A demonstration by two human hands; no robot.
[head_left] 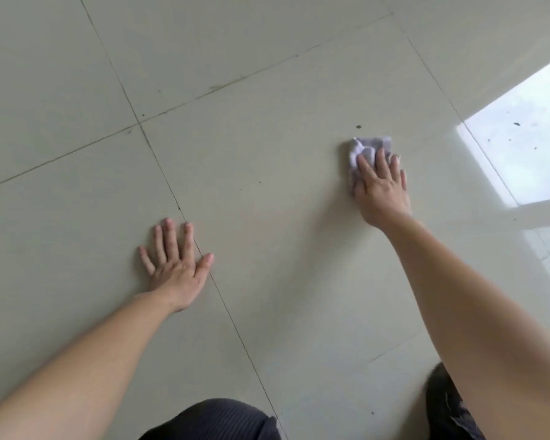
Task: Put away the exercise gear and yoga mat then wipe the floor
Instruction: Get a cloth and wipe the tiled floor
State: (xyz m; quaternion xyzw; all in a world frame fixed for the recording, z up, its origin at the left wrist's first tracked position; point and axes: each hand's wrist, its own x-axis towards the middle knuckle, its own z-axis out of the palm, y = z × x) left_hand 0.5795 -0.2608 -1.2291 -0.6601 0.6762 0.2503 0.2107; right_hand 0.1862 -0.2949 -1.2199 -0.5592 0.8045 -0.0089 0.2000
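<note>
A pale tiled floor (267,173) fills the head view. My right hand (380,188) lies flat with straight fingers on a crumpled pale lilac cloth (367,147), pressing it onto the tile at the right. Most of the cloth shows beyond my fingertips; the rest is hidden under my palm. My left hand (175,262) rests flat on the floor at the lower left, fingers spread and holding nothing, beside a dark grout line.
A small dark speck (358,126) lies just beyond the cloth. A bright window reflection (521,134) with more specks covers the tiles at the right. My knees in dark trousers (216,420) are at the bottom edge.
</note>
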